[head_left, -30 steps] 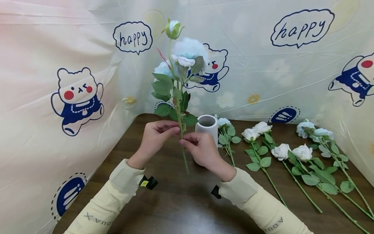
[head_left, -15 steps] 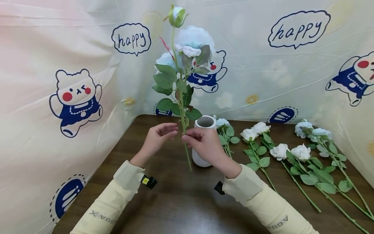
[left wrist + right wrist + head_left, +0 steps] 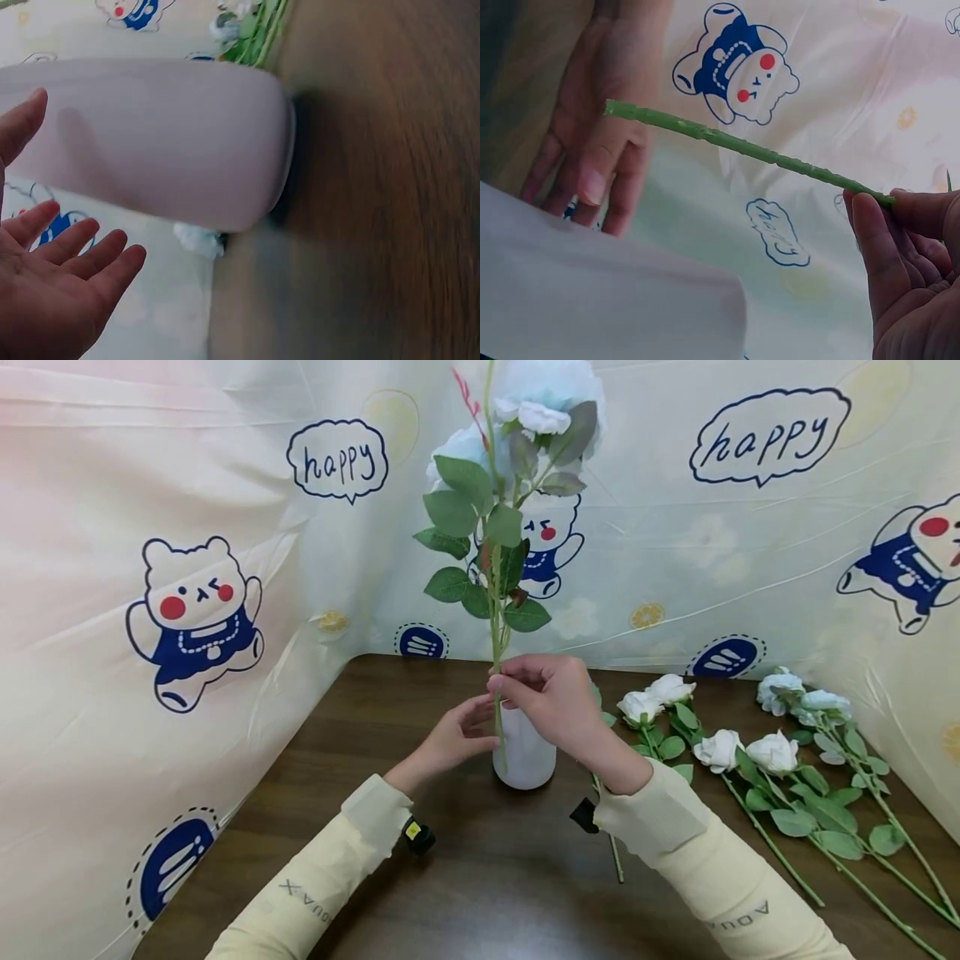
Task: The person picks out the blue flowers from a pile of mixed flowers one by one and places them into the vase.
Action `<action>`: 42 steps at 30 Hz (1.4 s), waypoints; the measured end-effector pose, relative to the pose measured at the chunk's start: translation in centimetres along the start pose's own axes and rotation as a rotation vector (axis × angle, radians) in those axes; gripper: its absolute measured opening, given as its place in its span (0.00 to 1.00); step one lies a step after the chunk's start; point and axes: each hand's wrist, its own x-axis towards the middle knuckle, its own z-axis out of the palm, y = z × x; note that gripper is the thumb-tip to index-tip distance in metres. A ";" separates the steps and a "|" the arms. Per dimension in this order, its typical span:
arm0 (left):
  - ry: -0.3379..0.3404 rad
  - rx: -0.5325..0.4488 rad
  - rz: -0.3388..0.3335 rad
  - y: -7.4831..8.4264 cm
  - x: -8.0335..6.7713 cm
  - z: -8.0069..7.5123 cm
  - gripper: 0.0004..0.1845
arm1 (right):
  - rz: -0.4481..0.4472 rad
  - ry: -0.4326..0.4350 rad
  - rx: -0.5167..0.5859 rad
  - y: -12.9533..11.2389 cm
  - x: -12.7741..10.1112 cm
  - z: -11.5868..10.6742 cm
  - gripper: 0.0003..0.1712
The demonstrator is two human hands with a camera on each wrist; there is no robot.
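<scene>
My right hand pinches the green stem of a tall artificial flower between thumb and fingers. It bears pale blue blooms and dark green leaves, and stands nearly upright. In the right wrist view the bare lower stem sticks out past the fingertips, its cut end free. Behind the stem, in the head view, stands a white vase, partly covered by the right hand. My left hand is at the vase's left side, fingers loosely extended and holding nothing. The left wrist view shows the vase's smooth wall beside those fingers.
On the right of the brown wooden table lie several white roses and blue flowers with long stems. One flower lies partly hidden behind the right hand. A printed curtain encloses the back and sides.
The right hand has raised the flower and moved it right, over the vase; the top bud has left the view. The left hand has let go of the stem and moved right, beside the vase.
</scene>
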 end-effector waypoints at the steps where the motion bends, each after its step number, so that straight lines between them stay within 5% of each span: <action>1: -0.009 0.000 0.004 -0.1 0.2 0.3 0.36 | -0.001 0.000 0.003 -0.1 0.1 -0.3 0.07; 7: -0.032 -0.013 0.015 -0.4 1.0 1.5 0.43 | 0.027 0.002 0.023 -0.4 0.7 -1.7 0.09; 15: 0.066 0.013 -0.009 -0.7 1.3 2.5 0.40 | -0.016 0.047 0.080 -0.5 1.9 -4.0 0.08; 27: 0.096 0.003 -0.008 -1.1 1.3 2.6 0.40 | 0.017 0.129 0.060 -0.7 3.8 -6.7 0.13; 42: 0.097 0.010 -0.031 -0.9 1.2 2.5 0.40 | 0.032 0.218 0.057 0.4 6.1 -7.2 0.12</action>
